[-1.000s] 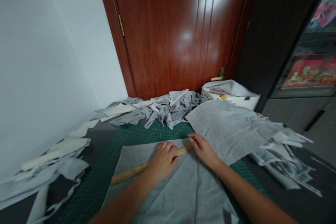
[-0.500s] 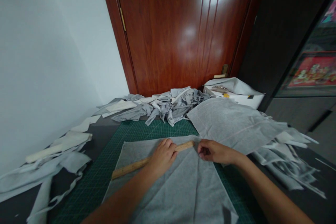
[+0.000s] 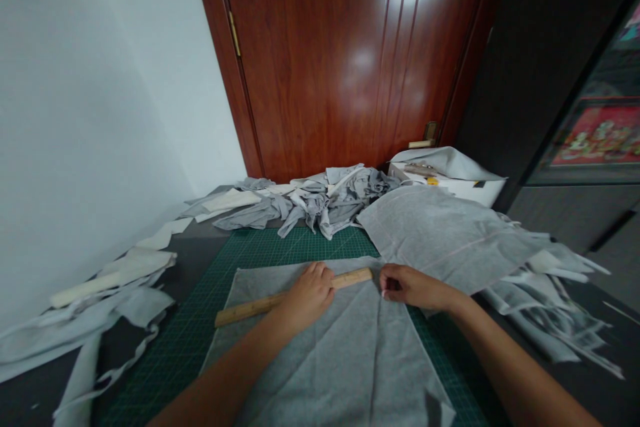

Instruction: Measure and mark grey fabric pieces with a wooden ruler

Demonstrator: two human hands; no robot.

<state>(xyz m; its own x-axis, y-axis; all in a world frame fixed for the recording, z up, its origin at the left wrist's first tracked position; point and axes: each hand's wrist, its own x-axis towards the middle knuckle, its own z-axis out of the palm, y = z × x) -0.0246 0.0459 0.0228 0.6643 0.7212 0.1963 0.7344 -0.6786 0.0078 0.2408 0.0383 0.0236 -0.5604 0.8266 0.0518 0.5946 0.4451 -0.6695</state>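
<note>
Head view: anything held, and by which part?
Left hand holds the wooden ruler right of its middle, against the gray cloth. Right hand is near the cloth's far right corner; pinch unclear.

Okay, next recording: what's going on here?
A person has a grey cloth spread over a green cutting mat. Their left hand lies over a flat wooden strip set slantwise across the cloth. Their right hand, fingers curled, is just past the strip's far end, at the cloth's upper right corner; whether it pinches anything is unclear. Fabric scraps lie heaped behind the mat.
</note>
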